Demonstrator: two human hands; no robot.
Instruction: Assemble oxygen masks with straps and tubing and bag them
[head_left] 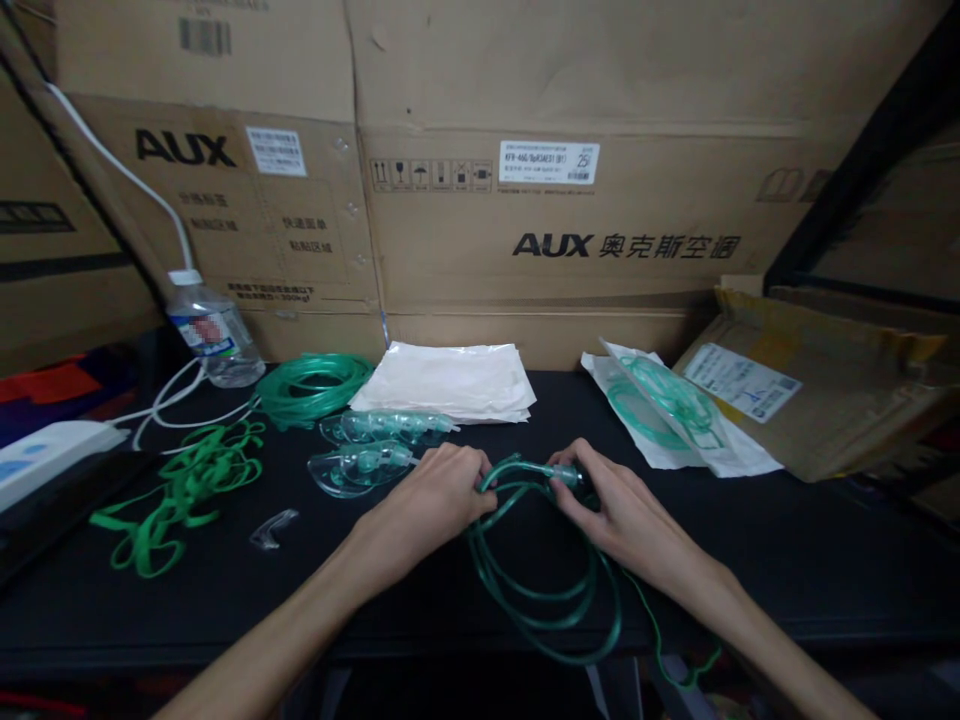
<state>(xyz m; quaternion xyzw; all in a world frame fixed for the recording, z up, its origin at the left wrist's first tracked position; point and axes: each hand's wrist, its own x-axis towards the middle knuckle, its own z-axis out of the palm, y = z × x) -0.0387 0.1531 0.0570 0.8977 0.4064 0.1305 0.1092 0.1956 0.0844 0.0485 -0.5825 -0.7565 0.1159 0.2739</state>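
Observation:
My left hand point(450, 485) is closed around a coil of green plastic tubing point(551, 600), whose loops hang down over the table's front edge. At the tubing's end is a clear connector point(562, 474), pinched between the thumb and fingers of my right hand point(600, 500). What lies beneath the right palm is hidden. A thin green elastic strap point(656, 630) dangles below my right wrist. Just left of my left hand lie clear green-tinted masks point(360, 468). A small clear elbow piece point(273, 530) rests farther left.
Behind the hands sits a stack of white paper pouches point(446, 380). Packaged tubing sets point(667, 405) lean near an open cardboard box point(817, 390). At left are coiled green tubing point(311, 388), green elastic straps point(184, 495), a plastic bottle point(214, 335) and a white power strip point(52, 455).

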